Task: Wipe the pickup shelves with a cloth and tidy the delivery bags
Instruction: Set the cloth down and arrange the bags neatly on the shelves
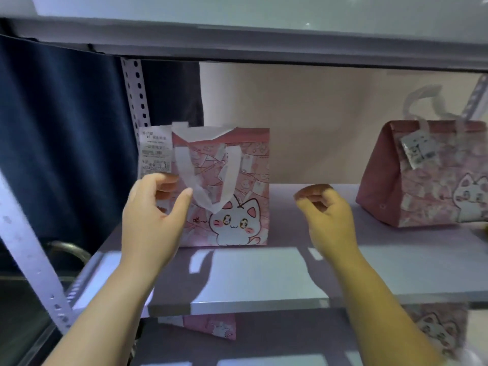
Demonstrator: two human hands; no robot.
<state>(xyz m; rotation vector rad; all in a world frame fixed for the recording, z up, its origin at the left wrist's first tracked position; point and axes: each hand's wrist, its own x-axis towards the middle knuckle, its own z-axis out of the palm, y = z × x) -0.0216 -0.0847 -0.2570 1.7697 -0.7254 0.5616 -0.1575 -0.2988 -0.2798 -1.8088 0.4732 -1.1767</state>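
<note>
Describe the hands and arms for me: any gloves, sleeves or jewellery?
No gloves: the left hand and right hand are bare, with no ring or watch visible. The left forearm and right forearm are bare too; no sleeve is in view.

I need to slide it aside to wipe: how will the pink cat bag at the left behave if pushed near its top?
The pink cat bag stands tall and upright, so a high push may tip it. Its white handle droops limp, suggesting soft, light material. The receipt sticking out at its left edge could crumple.
</note>
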